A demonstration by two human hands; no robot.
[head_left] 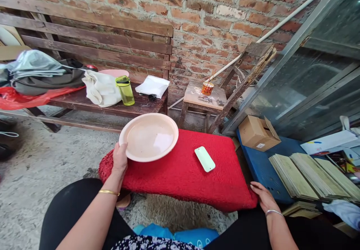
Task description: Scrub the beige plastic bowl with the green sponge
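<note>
A pale pink round basin point(150, 137) is at the left part of a table covered in red fluffy cloth point(180, 175). My left hand point(120, 158) grips its near left rim, thumb on the top edge. The inside shines like shallow water, with one bright reflection. To the right of the basin, a pale green rounded rectangular plate point(204, 159) with a small hole at each end lies flat on the cloth. At the table's right front corner, my right hand point(264, 196) rests against the cloth's edge, fingers stretched and holding nothing.
Along the brick wall stands a wooden bench point(107, 109) bearing a green bottle point(125, 91) and bags. A wooden chair point(204, 96) holds a patterned cup point(207, 88). On the right, a blue surface point(254, 163) carries a cardboard box point(257, 133) and stacked pale boards point(294, 176).
</note>
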